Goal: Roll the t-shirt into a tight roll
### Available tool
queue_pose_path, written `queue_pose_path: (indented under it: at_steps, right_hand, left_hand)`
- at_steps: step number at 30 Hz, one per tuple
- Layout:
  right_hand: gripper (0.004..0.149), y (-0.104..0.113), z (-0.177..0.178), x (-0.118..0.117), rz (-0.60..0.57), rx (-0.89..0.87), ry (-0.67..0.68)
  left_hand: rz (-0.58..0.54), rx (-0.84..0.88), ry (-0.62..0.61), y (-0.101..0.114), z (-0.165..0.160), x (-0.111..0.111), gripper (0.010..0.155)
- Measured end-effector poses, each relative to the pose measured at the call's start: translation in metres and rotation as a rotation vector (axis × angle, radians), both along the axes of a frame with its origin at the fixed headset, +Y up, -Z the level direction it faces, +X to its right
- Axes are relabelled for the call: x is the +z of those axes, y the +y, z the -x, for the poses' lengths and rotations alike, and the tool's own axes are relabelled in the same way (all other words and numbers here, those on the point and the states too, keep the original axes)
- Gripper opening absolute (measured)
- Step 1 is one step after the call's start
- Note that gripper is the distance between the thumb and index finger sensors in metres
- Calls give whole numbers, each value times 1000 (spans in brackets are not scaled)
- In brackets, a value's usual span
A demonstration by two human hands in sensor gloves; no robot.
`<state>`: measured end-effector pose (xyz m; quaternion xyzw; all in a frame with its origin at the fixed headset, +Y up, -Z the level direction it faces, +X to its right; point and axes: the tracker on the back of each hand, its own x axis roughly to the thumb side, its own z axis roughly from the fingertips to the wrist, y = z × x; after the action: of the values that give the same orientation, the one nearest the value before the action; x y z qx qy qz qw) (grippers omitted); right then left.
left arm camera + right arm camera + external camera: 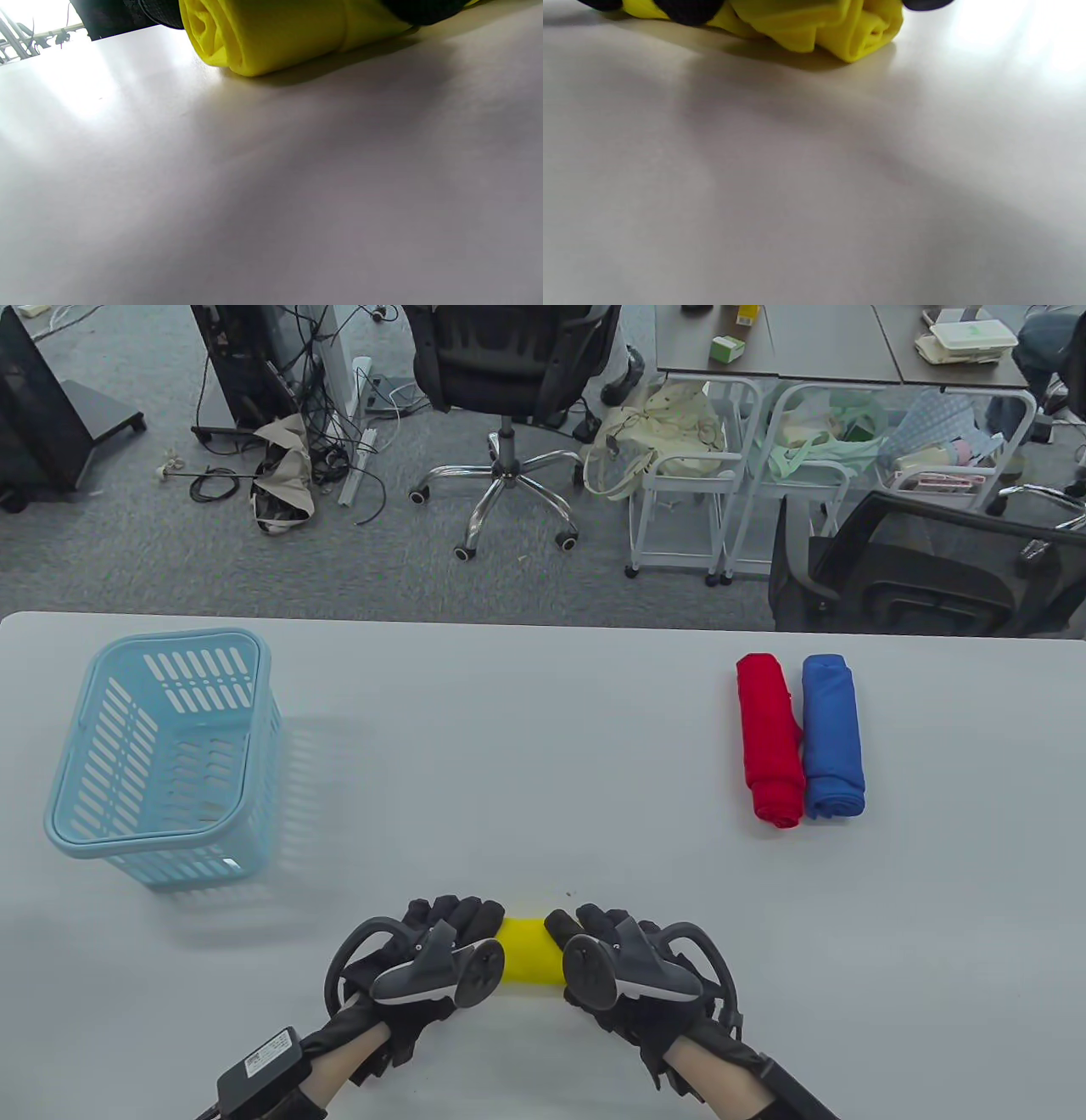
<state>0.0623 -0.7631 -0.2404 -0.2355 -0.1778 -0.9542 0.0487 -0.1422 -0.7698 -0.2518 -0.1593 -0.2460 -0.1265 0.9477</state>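
Rolling, final stage: yellow t-shirt [531,950], now a short cylinder lying crosswise on the bench [543,746], is sitting directly under and between both hands, only its middle band showing in the gap between them. Left hand [437,954] is curling its fingers over the left end of the roll; right hand [615,959] is doing the same over the right end; both are gripping the cloth, palms bearing down from above. Left wrist view is showing that end as a neat, close spiral; right wrist view is showing the opposite end looser, with folds bunching and stepping outward. Judgement on doing the step well: the hands should be pressing down evenly while drawing the roll toward the wrists, so that the layers are snugging up rather than sliding; the right end is likely needing more tuck and firmer pressure, since slack there could let the roll cone or unwind once released. No loose tail is visible ahead of the fingers, so the rolling appears nearly complete, though the far side is hidden by the knuckles. Well ahead of the right hand, red roll [769,740] and blue roll [833,736] are lying touching side by side; well ahead of the left hand, light-blue basket [59,806] is standing.
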Motion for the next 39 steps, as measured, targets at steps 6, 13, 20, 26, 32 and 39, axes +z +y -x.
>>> queue_pose_path:
  at_steps: [6,13,20,26,32,39]
  right_hand:
    - [75,5,-10,-19,-82,66,-107]
    - [80,7,-64,-100,-166,244,-522]
    - [83,25,-89,-110,-134,236,-717]
    - [76,20,-74,-79,-27,213,-402]
    - [80,5,-71,-118,-11,297,-475]
    - [79,8,-75,-160,50,353,-548]
  left_hand:
    - [-122,-8,90,18,21,-8,83]
    - [-167,65,228,36,53,-16,83]
    - [-169,56,249,35,59,-19,81]
    - [-140,51,257,28,59,-24,82]
    - [-145,45,253,29,57,-22,82]
    - [-129,47,267,27,61,-24,81]
